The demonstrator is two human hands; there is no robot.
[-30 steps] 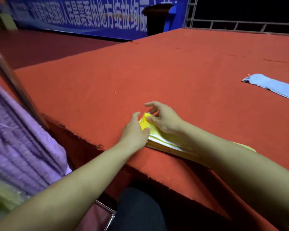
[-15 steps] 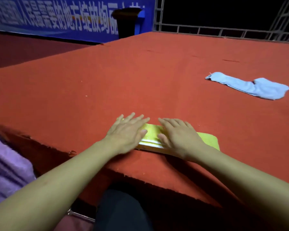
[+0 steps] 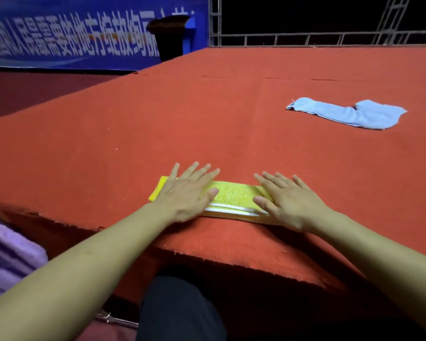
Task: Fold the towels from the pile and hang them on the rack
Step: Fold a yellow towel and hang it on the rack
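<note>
Both hands, left hand (image 3: pixel 186 195) and right hand (image 3: pixel 287 201), have slid apart along the folded yellow towel (image 3: pixel 233 194). Fingers spread, pressing flat. Fold set; hanging looks next.

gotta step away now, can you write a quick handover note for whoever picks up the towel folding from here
Left hand: flat, fingers straight, pressing the left part of the yellow towel.
Right hand: flat, pressing its right end.
Yellow towel: folded into a narrow strip at the near edge of the red table.
Blue towel: loose and unfolded, far right on the table.
Purple towel: at the left edge; what holds it is out of view.
Left: hang the yellow one, then fold and hang the blue one.
</note>
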